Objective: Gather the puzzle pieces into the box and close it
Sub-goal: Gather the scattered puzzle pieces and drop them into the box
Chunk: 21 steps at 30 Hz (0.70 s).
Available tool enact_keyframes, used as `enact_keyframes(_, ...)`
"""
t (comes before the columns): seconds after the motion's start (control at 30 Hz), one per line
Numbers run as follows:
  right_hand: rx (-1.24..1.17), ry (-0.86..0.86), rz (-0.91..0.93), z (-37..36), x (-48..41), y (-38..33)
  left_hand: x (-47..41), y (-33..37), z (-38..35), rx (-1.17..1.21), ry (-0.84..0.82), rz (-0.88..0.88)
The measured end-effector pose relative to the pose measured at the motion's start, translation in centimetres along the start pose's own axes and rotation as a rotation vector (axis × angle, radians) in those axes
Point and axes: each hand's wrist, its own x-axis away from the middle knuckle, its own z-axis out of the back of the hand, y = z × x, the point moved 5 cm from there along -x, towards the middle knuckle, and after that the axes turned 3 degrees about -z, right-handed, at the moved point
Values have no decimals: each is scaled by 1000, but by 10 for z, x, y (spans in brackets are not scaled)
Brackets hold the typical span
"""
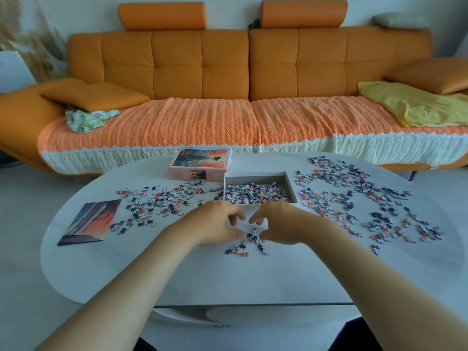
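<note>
1. The box (290, 185) stands open near the middle of the white surface (228, 279), its floor partly covered with puzzle pieces (255, 192).
2. Its lid (200, 162) lies picture side up, just beyond the box's far-left corner.
3. The left hand (217, 222) and the right hand (279, 221) are at the box's near wall. Their fingers curl inward and face each other across a narrow gap, cupped on either side of a small cluster (249, 240) of pieces lying on the surface.
4. Both hands are blurred, so it cannot be told whether either one pinches a piece.
5. Loose pieces cover the surface on both sides of the box: a left scatter (162, 201) and a wider right scatter (354, 193) that reaches the far-right edge.
6. A printed picture sheet (90, 221) lies flat at the near left, just beside the left scatter.
7. Beyond the surface stands an orange sofa (202, 72) with a knitted throw (177, 125) over its seat, a yellow cloth (415, 105) at its right end and a green patterned cloth (88, 119) at its left
</note>
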Motion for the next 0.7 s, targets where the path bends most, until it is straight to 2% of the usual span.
enact_keyframes(0.1,38,-55,-41,-13,3,1,12,-2,-16,-112,-181,38)
enact_keyframes(0.43,-78,-53,-64,-12,13,3,8,11,-24,122,17,61)
enact_keyframes(0.6,-79,-19,-93,-14,13,1,10,4,-27,-83,-115,95)
enact_keyframes(0.7,-48,-2,-95,-17,8,-5,7,10,-35,2,-80,70)
